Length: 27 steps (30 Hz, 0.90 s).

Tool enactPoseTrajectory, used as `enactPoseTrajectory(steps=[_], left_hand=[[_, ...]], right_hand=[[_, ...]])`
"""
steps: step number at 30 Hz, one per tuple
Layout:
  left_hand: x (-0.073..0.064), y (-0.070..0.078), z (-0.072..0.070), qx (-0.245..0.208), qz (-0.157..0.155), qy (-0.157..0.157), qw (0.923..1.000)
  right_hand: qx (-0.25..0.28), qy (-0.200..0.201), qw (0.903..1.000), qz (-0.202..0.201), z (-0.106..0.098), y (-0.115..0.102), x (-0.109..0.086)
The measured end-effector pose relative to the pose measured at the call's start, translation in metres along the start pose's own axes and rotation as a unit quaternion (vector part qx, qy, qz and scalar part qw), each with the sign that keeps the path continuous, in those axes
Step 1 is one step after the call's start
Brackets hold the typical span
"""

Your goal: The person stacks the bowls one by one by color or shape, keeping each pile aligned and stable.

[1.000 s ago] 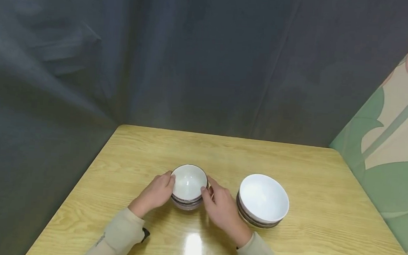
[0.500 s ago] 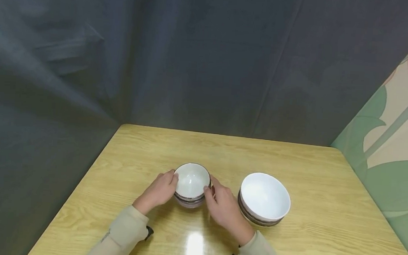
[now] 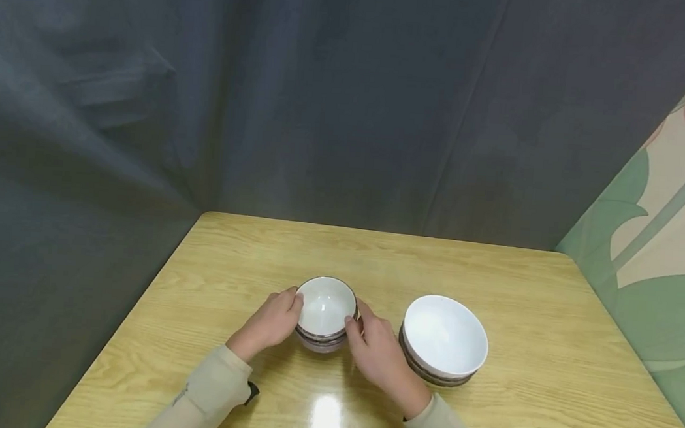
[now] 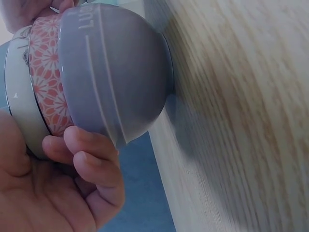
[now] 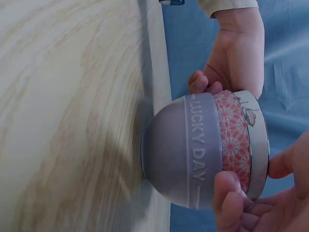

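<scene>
Three small bowls are nested in an upright stack on the wooden table. At the bottom is a grey bowl point(image 5: 169, 150) with raised "LUCKY DAY" lettering. A red bowl point(image 5: 234, 140) with white flower patterns sits in it, and a cream bowl point(image 3: 326, 305) with a dark rim is on top. My left hand point(image 3: 271, 318) grips the stack's left side, thumb at the top rim and fingertips around the red and grey bowls. From the right, my right hand point(image 3: 378, 350) holds it the same way. The grey bowl's foot is right at the tabletop in both wrist views.
A stack of larger bowls stands close to the right of my right hand, a white bowl point(image 3: 444, 335) uppermost and dark-rimmed ones beneath. The wooden table point(image 3: 524, 317) ends at dark curtains point(image 3: 349, 109) behind and left. A flower-patterned wall point(image 3: 668, 273) is on the right.
Both hands and the small bowl stack between them have shifted slightly to the right, a little nearer the larger bowls. The grip looks the same.
</scene>
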<state>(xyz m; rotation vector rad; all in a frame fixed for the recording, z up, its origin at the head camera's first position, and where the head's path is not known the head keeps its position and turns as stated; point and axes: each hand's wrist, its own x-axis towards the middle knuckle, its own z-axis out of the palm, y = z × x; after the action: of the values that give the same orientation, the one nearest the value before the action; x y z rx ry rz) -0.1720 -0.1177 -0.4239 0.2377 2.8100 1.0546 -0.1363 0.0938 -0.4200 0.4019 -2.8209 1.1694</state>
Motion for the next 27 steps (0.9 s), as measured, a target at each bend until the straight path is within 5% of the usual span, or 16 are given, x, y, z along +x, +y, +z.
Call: enactPoseTrajectory(steps=[10,22,27], left_hand=[[-0.002,0.000,0.001,-0.028,0.005,0.015,0.9995],[-0.002,0.000,0.001,0.001,0.020,0.008,0.9998],[-0.005,0.000,-0.009,-0.039,-0.008,-0.031,0.9987]], right_hand=[[0.012,-0.003,0.9999,0.007,0.001,0.000,-0.002],[-0.014,-0.001,0.9998,0.015,0.002,-0.005,-0.003],[0.001,-0.016,0.9996,0.022,-0.002,-0.009,-0.004]])
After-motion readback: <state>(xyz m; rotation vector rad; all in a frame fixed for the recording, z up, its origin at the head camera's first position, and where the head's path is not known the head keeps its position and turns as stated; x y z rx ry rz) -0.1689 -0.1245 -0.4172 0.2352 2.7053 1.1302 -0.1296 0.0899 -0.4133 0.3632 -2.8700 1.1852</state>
